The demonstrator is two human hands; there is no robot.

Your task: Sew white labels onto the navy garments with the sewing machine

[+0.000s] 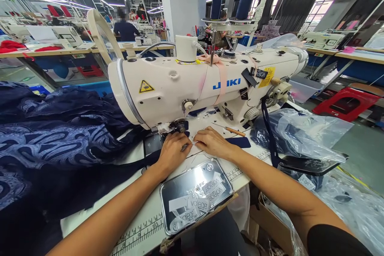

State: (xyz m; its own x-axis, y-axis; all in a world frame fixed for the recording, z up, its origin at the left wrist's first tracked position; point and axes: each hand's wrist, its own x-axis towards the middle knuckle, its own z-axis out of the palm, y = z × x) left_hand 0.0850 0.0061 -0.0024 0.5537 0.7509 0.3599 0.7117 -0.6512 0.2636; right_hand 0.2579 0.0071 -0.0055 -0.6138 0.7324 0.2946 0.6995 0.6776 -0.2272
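Close to the needle area of the white sewing machine (162, 92), my left hand (174, 152) and my right hand (213, 142) meet with their fingertips pinched. A small white strip (194, 143) shows between them, held from both sides. Something dark and shiny sits at my left fingers, too small to name. Below my hands lies a metal tray (168, 184) with several white printed labels (199, 204). Dark navy fabric (120, 168) reaches from the left to the presser foot, which my left hand partly hides.
An awl with a wooden handle (235, 131) and a navy fabric piece (240, 142) lie beyond my right hand. Bagged navy items (270, 136) and a black tray (315, 164) are on the right. A red stool (345, 102) stands behind. A person (126, 28) sits farther off.
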